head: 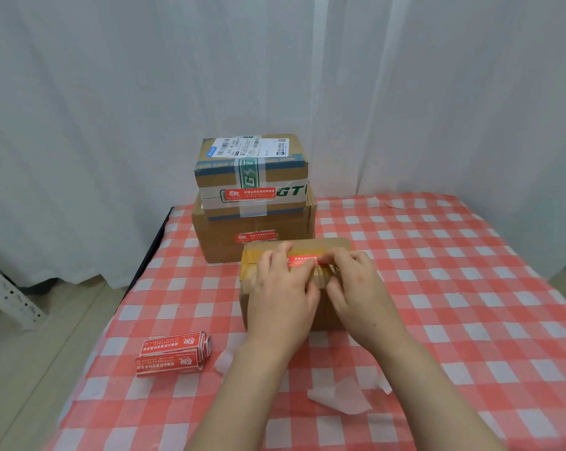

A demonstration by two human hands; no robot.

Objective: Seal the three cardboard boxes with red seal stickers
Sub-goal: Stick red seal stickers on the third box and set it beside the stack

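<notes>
Closely, left hand (pixel 283 297) fingers (pixel 299 275) flat on red sticker (pixel 303 259), right hand (pixel 356 288) pinching its end

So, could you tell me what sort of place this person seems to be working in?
Probably a makeshift packing spot in a home, not a warehouse: a table under a red-and-white checked cloth, pale curtains hanging close behind it, and two taped cardboard boxes stacked at the back.

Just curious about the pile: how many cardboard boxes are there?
3: nearest box, bigger box behind it, taped box atop the bigger one; others may hide behind.
</notes>
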